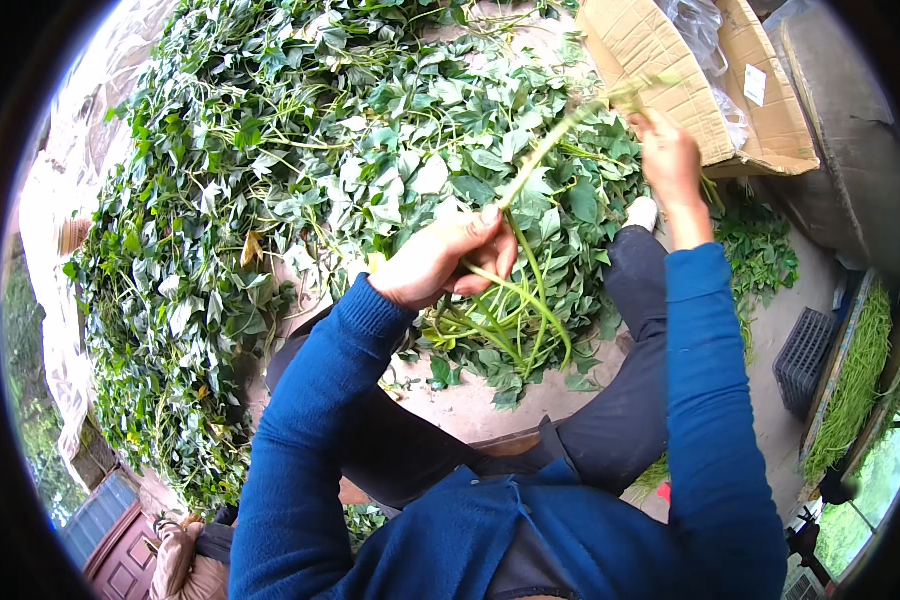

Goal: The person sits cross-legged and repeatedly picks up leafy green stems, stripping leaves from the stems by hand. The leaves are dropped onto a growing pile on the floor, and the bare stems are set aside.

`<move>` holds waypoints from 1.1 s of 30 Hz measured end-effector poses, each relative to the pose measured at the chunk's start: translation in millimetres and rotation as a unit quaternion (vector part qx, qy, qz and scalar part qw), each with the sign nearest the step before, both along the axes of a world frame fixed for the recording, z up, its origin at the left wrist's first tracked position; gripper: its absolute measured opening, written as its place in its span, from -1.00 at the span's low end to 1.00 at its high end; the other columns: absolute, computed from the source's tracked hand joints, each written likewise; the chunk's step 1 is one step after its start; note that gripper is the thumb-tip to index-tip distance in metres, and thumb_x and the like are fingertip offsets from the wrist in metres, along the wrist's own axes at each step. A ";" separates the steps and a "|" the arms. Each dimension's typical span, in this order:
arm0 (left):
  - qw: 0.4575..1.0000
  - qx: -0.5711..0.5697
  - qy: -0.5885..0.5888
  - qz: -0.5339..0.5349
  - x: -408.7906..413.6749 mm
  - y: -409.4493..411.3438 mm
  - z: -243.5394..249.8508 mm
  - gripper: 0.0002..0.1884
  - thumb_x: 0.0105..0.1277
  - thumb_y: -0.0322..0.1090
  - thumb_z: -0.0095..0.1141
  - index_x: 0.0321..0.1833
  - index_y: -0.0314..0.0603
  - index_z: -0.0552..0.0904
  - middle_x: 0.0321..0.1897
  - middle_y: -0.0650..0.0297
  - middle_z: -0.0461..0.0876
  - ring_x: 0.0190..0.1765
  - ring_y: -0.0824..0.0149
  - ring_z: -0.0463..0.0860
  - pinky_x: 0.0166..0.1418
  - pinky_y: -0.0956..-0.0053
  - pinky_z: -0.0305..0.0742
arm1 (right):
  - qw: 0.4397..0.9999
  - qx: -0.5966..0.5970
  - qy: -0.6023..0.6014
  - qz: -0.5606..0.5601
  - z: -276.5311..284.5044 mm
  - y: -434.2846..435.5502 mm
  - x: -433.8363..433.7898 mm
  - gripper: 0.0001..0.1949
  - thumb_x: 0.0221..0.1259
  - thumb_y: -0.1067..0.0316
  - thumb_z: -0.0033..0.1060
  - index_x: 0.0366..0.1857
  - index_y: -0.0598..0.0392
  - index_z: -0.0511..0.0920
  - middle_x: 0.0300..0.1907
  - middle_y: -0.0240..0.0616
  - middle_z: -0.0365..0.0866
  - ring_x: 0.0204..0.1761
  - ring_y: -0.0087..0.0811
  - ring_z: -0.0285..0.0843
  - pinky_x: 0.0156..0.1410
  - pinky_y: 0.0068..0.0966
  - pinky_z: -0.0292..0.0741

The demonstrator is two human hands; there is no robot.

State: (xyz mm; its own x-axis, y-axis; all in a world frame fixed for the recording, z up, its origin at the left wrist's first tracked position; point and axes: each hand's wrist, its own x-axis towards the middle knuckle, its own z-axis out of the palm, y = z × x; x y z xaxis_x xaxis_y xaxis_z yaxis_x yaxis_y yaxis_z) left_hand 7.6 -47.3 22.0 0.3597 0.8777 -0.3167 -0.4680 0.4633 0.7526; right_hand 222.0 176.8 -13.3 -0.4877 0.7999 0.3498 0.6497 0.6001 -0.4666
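Observation:
My left hand (454,259) is closed around a leafy vine's green stems (529,300), which hang down and curl below it. From its fingertips a stem runs up and right to my right hand (667,150), raised beside the cardboard box. The fingers of that hand are bent around the upper, blurred end of the stem. Beneath both hands lies a large heap of cut leafy vines (420,172) on the floor, its leaves broad and pointed. Loose stems and leaves lie between my legs.
An opened cardboard box (664,67) with clear plastic bags stands at the upper right. Further right are a dark plastic crate (806,356) and a long tray of thin green stems (851,390). Another person (187,559) is at the lower left.

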 end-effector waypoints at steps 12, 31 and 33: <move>0.998 -0.012 -0.008 0.067 -3.2 5.3 -13.5 -0.43 0.40 0.18 -0.31 -0.40 -0.20 0.53 -0.79 0.43 0.33 -0.75 0.60 0.21 -0.63 0.71 0.02 | 0.808 -0.523 0.074 0.262 38.8 -91.7 -56.5 -0.78 0.14 0.24 0.29 -0.28 0.17 0.63 -0.42 -0.43 0.62 -0.36 -0.67 0.45 -0.24 -0.62 0.42; 0.987 0.000 -0.078 0.141 -11.3 10.4 -10.7 -0.64 0.45 -0.03 -0.27 -0.14 -0.19 0.46 -0.27 0.10 0.61 -0.32 0.37 0.58 -0.18 0.51 0.47 | 0.884 -0.376 -0.012 0.276 43.5 -88.7 -62.7 -0.84 0.06 0.25 0.26 -0.41 0.11 0.63 -0.58 -0.25 0.60 -0.54 -0.52 0.51 -0.38 -0.52 0.43; 0.989 0.013 -0.027 0.148 -15.1 11.4 -22.0 -0.68 0.46 -0.08 -0.26 -0.13 -0.19 0.45 -0.24 0.07 0.61 -0.29 0.34 0.61 -0.11 0.48 0.50 | 0.908 -0.307 -0.062 0.280 44.7 -89.8 -64.3 -0.85 0.03 0.26 0.23 -0.48 0.10 0.62 -0.57 -0.18 0.59 -0.53 -0.35 0.56 -0.38 -0.43 0.46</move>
